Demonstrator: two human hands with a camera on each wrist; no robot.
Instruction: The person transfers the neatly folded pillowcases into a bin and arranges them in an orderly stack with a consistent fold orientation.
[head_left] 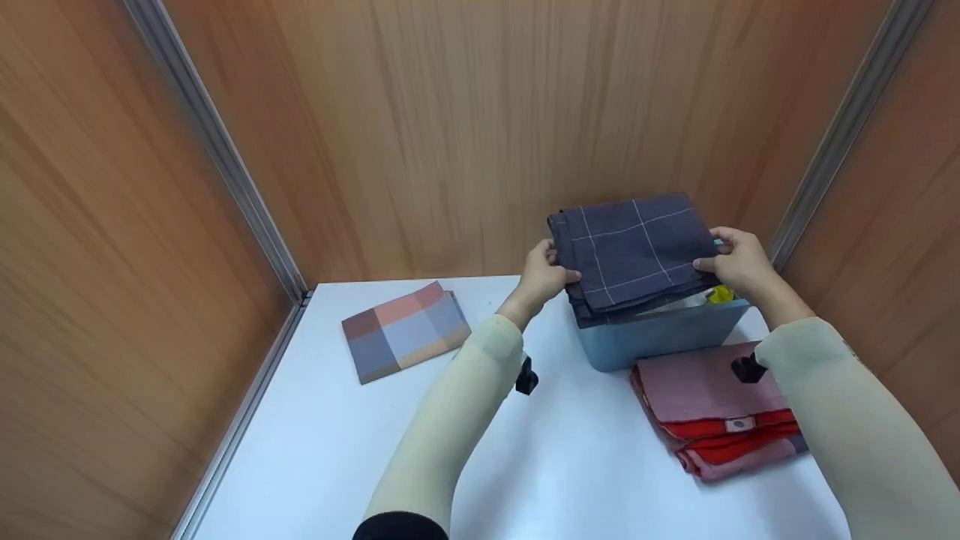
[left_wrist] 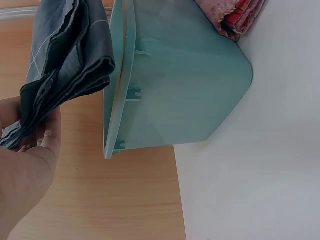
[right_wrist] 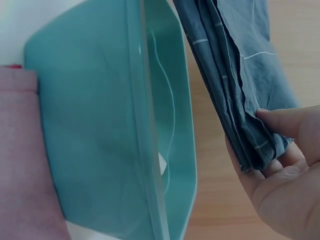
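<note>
A folded dark grey cloth with thin white check lines (head_left: 634, 251) is held over a teal plastic bin (head_left: 660, 337). My left hand (head_left: 541, 274) grips its left edge and my right hand (head_left: 739, 259) grips its right edge, thumbs on top. In the left wrist view the cloth (left_wrist: 65, 60) hangs beside the bin's rim (left_wrist: 117, 95), pinched by my left hand (left_wrist: 25, 150). In the right wrist view my right hand (right_wrist: 285, 165) pinches the stacked folds of the cloth (right_wrist: 235, 80) just above the bin (right_wrist: 100, 125). Something yellow (head_left: 721, 294) shows inside the bin.
A folded patchwork cloth in orange, blue and brown squares (head_left: 405, 328) lies on the white table (head_left: 315, 450) to the left. A folded pink and red cloth (head_left: 716, 409) lies in front of the bin. Wooden walls close in the table on three sides.
</note>
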